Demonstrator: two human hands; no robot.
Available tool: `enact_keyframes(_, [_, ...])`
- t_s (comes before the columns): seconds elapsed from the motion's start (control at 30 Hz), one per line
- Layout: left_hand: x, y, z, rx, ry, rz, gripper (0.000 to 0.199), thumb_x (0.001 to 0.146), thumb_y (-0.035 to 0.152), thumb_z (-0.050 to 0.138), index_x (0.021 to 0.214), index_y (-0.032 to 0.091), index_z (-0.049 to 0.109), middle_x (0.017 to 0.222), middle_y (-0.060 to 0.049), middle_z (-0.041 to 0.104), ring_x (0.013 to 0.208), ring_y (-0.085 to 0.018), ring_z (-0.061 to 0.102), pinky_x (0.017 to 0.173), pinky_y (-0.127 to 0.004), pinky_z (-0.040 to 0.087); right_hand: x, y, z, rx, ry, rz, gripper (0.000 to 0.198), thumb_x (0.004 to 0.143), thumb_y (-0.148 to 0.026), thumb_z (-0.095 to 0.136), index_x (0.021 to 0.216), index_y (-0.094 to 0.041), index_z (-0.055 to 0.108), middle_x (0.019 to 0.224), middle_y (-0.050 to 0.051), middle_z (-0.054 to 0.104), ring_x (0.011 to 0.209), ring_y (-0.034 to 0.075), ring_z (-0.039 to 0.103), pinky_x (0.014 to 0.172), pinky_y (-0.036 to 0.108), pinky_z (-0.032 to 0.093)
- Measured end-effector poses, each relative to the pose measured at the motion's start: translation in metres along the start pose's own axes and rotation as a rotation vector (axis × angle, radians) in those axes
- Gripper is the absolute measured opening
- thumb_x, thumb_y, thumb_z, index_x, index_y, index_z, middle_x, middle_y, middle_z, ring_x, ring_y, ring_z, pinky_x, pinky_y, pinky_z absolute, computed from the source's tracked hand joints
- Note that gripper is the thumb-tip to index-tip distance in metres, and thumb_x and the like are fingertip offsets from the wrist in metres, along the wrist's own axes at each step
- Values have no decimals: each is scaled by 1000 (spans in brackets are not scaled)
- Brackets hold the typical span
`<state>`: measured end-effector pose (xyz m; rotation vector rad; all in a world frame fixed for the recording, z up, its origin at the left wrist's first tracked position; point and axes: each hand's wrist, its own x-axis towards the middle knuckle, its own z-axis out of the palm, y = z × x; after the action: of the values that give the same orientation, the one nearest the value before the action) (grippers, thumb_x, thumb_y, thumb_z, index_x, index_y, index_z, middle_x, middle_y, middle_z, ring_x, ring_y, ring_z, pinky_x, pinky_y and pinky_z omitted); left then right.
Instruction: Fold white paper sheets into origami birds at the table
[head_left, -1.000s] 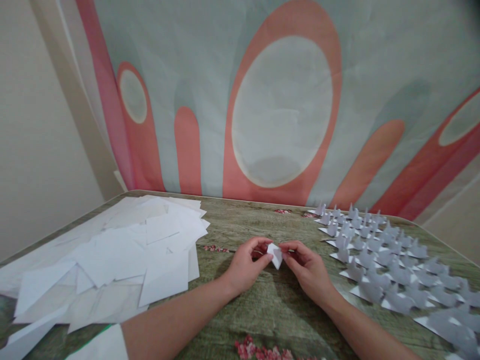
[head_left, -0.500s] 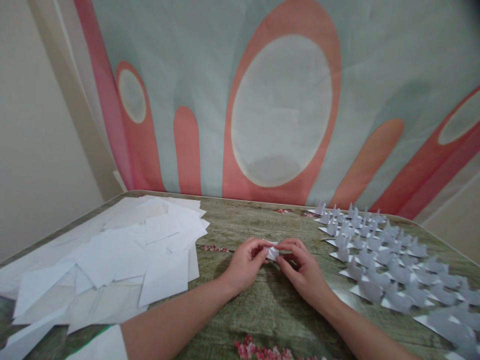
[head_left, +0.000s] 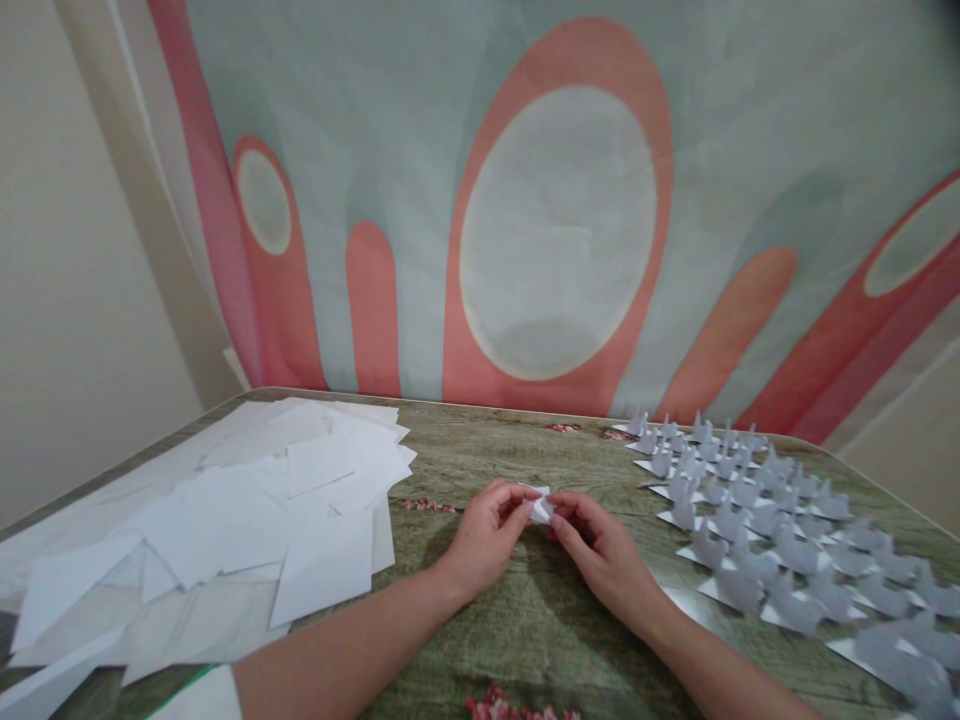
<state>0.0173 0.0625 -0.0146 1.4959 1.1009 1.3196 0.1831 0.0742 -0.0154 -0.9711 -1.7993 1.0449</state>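
Note:
Between my two hands, just above the middle of the table, is a small folded piece of white paper (head_left: 541,510). My left hand (head_left: 491,530) pinches its left side between thumb and fingers. At its right edge, the thumb and fingertips of my right hand (head_left: 589,535) are closed on the paper. Several folded paper birds (head_left: 795,550) stand in rows to the right of my right hand. Loose white paper sheets (head_left: 225,520) lie in an overlapping heap to the left of my left hand.
The table (head_left: 442,430) has a wood-grain surface with pink flower prints (head_left: 510,705). Behind its far edge hangs a patterned backdrop (head_left: 420,150) in pale green and coral. A plain wall (head_left: 75,250) rises at the left.
The fingers of my right hand have drawn in closer around the folded paper, and more of it shows. The whole view has shifted slightly; the sheets and birds stay in place.

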Motion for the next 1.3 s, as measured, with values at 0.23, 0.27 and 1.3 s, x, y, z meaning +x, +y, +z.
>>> enact_keyframes(0.23, [1, 4, 4, -149, 4, -73, 27, 78, 13, 53, 105, 14, 53, 95, -8, 61, 88, -18, 58, 81, -31, 46, 0, 3, 0, 3, 11, -13, 20, 86, -29, 47, 102, -18, 53, 82, 4, 59, 74, 17, 56, 69, 28, 44])
enact_keyframes(0.27, [1, 4, 4, -151, 7, -78, 28, 77, 12, 54, 105, 14, 52, 95, -8, 60, 88, -18, 58, 81, -31, 46, 0, 3, 1, 4, 17, -15, 20, 86, -29, 47, 102, -18, 53, 82, 4, 59, 74, 17, 56, 69, 29, 44])
enact_keyframes(1.3, [2, 6, 3, -110, 45, -98, 23, 79, 17, 55, 102, 14, 52, 88, -4, 58, 81, -15, 57, 73, -26, 46, 1, 6, 0, -106, 32, -79, 22, 86, -32, 47, 99, -19, 60, 85, 6, 63, 75, 19, 60, 71, 31, 47])
